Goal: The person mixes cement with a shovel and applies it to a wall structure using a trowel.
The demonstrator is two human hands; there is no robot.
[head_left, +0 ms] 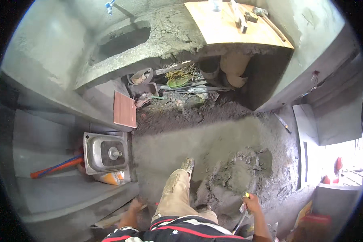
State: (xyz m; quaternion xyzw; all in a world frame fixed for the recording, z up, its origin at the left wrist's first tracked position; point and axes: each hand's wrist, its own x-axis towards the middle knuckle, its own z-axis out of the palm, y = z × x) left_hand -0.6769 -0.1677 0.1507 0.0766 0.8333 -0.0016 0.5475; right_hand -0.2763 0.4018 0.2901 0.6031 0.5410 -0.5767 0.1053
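My right hand [251, 203] is closed around a yellow-handled tool [246, 195] with grey metal parts, held low at the right above rough wet cement [238, 173] on the floor. My left hand [136, 205] hangs beside my left leg [169, 193], its fingers loosely apart and nothing visible in them. Around the cement lies a smoother grey stretch of floor [161, 145]. A long thin tool [282, 123] lies at the floor's right edge.
A steel sink [94, 155] sits at the left beside orange and blue pipes [60, 165]. Ahead, a rough concrete counter [169, 36] carries a wooden board [218, 28] with tools, above heaped debris [181, 80]. A pinkish panel [124, 109] leans left. A bright opening [343, 161] is at right.
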